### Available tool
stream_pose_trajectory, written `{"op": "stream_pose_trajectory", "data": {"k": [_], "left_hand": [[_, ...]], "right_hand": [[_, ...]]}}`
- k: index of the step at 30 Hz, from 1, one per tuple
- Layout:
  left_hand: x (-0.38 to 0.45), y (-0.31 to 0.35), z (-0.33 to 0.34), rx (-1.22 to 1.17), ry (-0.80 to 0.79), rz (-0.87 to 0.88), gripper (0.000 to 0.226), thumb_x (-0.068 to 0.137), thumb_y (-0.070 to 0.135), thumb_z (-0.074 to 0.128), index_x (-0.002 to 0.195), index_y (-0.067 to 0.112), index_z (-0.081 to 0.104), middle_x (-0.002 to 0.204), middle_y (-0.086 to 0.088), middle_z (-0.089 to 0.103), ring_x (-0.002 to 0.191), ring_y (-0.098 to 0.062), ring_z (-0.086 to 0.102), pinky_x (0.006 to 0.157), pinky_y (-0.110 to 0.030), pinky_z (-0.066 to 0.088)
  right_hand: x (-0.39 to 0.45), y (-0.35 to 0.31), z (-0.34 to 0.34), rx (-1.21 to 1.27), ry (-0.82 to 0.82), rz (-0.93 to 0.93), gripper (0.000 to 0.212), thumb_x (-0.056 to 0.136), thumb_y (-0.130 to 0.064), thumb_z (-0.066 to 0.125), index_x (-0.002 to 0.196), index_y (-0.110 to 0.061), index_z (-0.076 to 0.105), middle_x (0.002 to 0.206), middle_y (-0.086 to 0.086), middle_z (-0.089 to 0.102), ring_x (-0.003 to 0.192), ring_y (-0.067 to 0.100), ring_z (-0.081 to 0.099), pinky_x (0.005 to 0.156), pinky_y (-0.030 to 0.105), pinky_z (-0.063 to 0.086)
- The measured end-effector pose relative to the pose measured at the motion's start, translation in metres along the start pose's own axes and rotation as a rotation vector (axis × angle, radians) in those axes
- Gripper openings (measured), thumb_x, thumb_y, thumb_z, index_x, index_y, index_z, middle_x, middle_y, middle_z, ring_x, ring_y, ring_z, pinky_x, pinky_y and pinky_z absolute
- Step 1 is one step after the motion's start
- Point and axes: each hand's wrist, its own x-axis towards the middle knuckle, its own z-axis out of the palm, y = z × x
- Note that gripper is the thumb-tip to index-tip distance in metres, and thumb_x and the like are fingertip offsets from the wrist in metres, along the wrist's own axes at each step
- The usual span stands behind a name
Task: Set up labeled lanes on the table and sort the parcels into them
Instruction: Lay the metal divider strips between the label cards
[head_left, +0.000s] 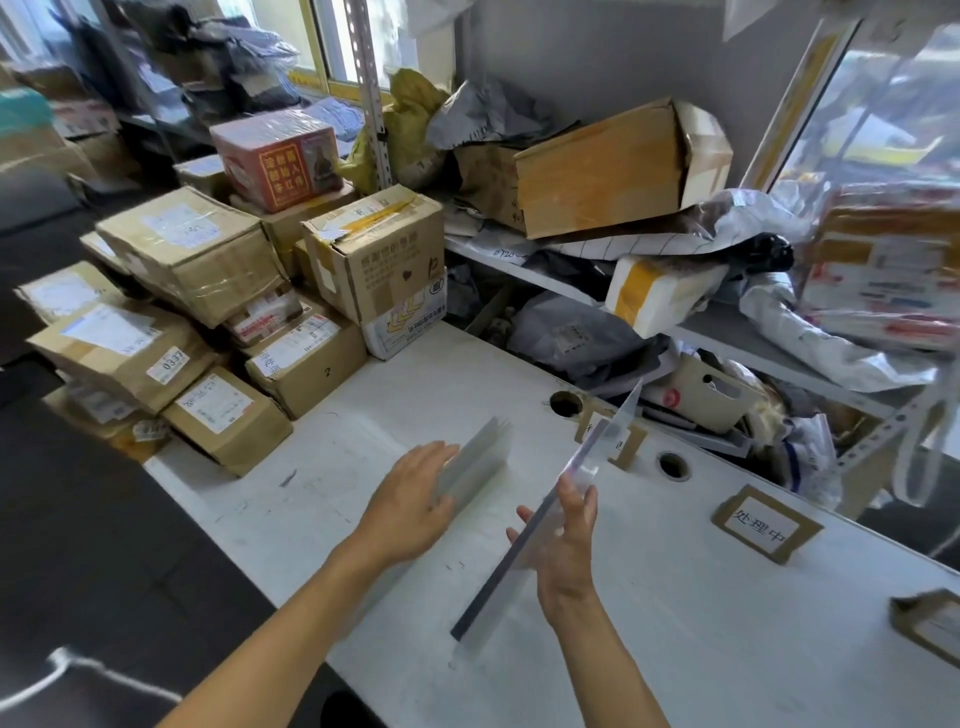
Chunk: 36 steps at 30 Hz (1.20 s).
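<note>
A long clear plastic divider strip (561, 499) is pinched edge-up by the right hand (563, 545), while a stack of clear plastic sheets (478, 460) on the white table (727, 623) is pressed by the flat, relaxed left hand (410, 501).

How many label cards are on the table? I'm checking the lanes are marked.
3. One card stands near the far edge, partly behind the clear sheet; one further right; one at the right edge, cut off. More may lie outside view.

right hand (563, 540) holds clear divider (550, 512); left hand (410, 506) on stack (475, 465).
</note>
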Motion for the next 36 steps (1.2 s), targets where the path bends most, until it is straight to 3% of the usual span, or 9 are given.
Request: {"op": "stream_pose_trajectory", "data": {"k": [3,5,9,15,22,27,31,34,36], "left_hand": [[0.007,-0.039,0.001,0.005,-0.169,-0.175,0.068,0.106,0.017,0.041,0.163,0.019,0.005,0.169,-0.002,0.014,0.155,-0.020,0.018,0.124,-0.033,0.019],[0.007,-0.046,0.003,-0.032,-0.182,-0.219,0.057,0.106,0.013,0.037,0.161,0.015,0.020,0.164,-0.005,0.030,0.148,-0.023,0.035,0.119,-0.032,0.028],[0.006,-0.046,-0.001,-0.095,0.000,-0.280,0.048,0.100,0.001,0.047,0.141,0.024,0.057,0.136,-0.009,0.062,0.121,-0.024,0.061,0.102,-0.035,0.050],[-0.010,-0.021,-0.044,-0.279,0.130,-0.287,0.039,0.097,0.003,0.055,0.113,0.037,0.066,0.108,0.001,0.076,0.090,-0.012,0.074,0.090,-0.040,0.060],[-0.067,0.062,-0.056,-0.243,0.083,0.091,0.050,0.102,0.016,0.057,0.131,0.056,0.055,0.113,0.021,0.071,0.101,0.003,0.068,0.093,-0.022,0.056],[-0.074,0.081,0.031,-0.109,-0.123,0.232,0.068,0.096,0.015,0.043,0.125,0.077,0.038,0.108,0.008,0.075,0.097,-0.009,0.070,0.091,-0.027,0.055],[-0.074,0.068,0.087,-0.108,-0.239,0.190,0.070,0.098,0.021,0.042,0.138,0.076,0.026,0.136,0.018,0.062,0.129,-0.003,0.055,0.114,-0.024,0.040],[-0.079,0.067,0.112,-0.148,-0.248,0.153,0.055,0.102,0.037,0.046,0.143,0.069,0.030,0.149,0.018,0.052,0.144,-0.006,0.040,0.120,-0.018,0.026],[-0.082,0.070,0.125,-0.239,-0.285,-0.029,0.058,0.092,0.056,0.061,0.147,0.053,0.042,0.155,0.013,0.044,0.149,-0.010,0.031,0.122,-0.019,0.017]], "right_hand": [[0.000,0.006,-0.009,0.050,0.052,0.032,0.129,0.046,-0.075,0.072,0.158,-0.046,0.014,0.136,-0.003,0.043,0.118,0.039,0.061,0.098,0.060,0.053],[0.003,0.009,-0.016,0.062,0.068,0.047,0.130,0.047,-0.071,0.071,0.159,-0.045,0.012,0.135,-0.003,0.044,0.119,0.040,0.061,0.100,0.061,0.052],[0.011,0.013,-0.023,0.045,0.106,0.081,0.133,0.044,-0.068,0.074,0.161,-0.035,0.021,0.146,0.003,0.042,0.122,0.044,0.058,0.102,0.064,0.050],[0.017,0.014,-0.027,0.084,0.113,0.058,0.133,0.043,-0.069,0.073,0.161,-0.038,0.019,0.143,-0.001,0.041,0.122,0.044,0.059,0.101,0.061,0.052],[0.027,-0.006,-0.042,0.118,0.191,-0.084,0.107,0.055,-0.074,0.070,0.143,-0.022,0.038,0.127,0.002,0.056,0.104,0.029,0.064,0.083,0.045,0.056],[0.036,-0.015,-0.064,0.163,0.272,-0.143,0.113,0.057,-0.081,0.077,0.142,-0.011,0.055,0.121,0.012,0.063,0.117,0.032,0.060,0.103,0.048,0.050],[0.045,-0.021,-0.093,0.153,0.254,-0.156,0.066,0.091,-0.059,0.061,0.127,-0.005,0.064,0.121,0.019,0.071,0.121,0.039,0.064,0.108,0.053,0.047],[0.056,-0.017,-0.112,0.095,0.286,-0.166,0.077,0.085,-0.064,0.064,0.128,0.001,0.064,0.125,0.025,0.069,0.124,0.045,0.061,0.109,0.055,0.047],[0.062,-0.016,-0.118,0.094,0.287,-0.173,0.064,0.090,-0.059,0.055,0.120,-0.004,0.070,0.116,0.020,0.073,0.121,0.044,0.062,0.102,0.051,0.049]]}}
